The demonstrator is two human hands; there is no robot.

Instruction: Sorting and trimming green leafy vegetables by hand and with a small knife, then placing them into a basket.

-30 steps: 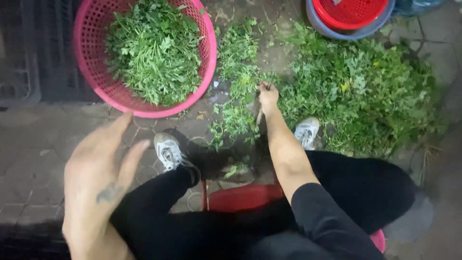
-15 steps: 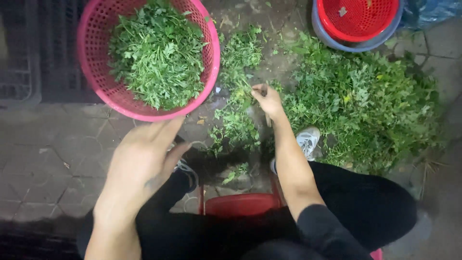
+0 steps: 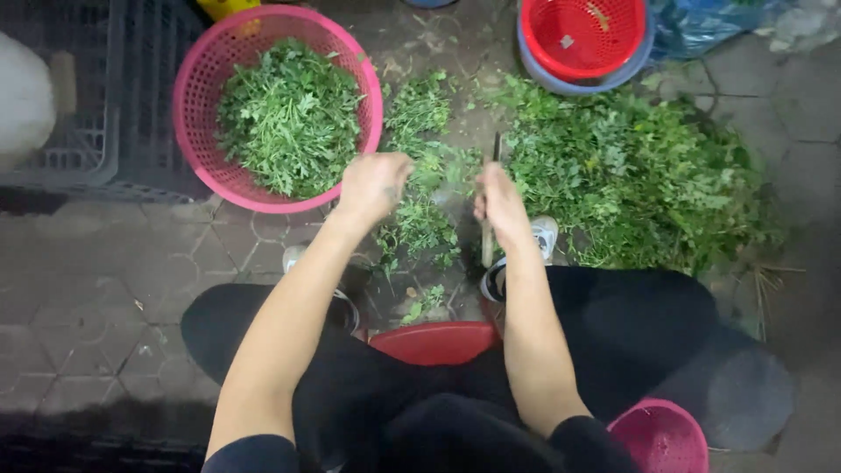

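My right hand point(image 3: 499, 200) grips a knife point(image 3: 491, 188) held upright, its dark blade tip showing above the fist and its pale handle below. My left hand point(image 3: 375, 186) is curled loosely over a small heap of cut greens point(image 3: 422, 210) on the paved ground between my feet. A pink round basket point(image 3: 204, 171) at the upper left is full of leafy greens point(image 3: 289, 118). A large loose pile of leafy stems point(image 3: 639, 175) lies to the right of my right hand.
A red basket nested in a blue one point(image 3: 585, 39) stands at the top right. A dark plastic crate point(image 3: 105, 96) sits at the left. I sit on a red stool point(image 3: 434, 342); a small pink basket point(image 3: 661, 438) is by my right leg.
My left hand moved up from near my lap to the small heap of greens. My right hand shifted slightly toward me, still on the knife.
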